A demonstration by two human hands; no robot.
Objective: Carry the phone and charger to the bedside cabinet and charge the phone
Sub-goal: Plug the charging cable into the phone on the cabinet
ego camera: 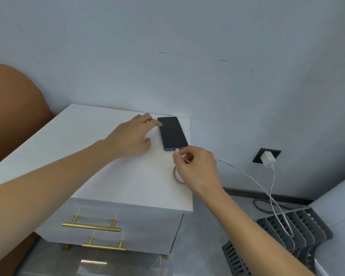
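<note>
A dark phone (172,133) lies face up near the back right corner of the white bedside cabinet (100,156). My left hand (133,134) rests flat beside it, fingertips touching the phone's upper left edge. My right hand (195,168) pinches the white cable (247,176) just behind its plug, which sits at the phone's near end. The cable loops on the cabinet top, then runs right and down to the white charger (268,159) plugged into a black wall socket (259,154).
The cabinet has two drawers with gold handles (92,226). A brown padded headboard (12,116) stands at the left. A grey slotted rack (283,236) lies on the floor at the right, under the hanging cable. The wall is just behind the cabinet.
</note>
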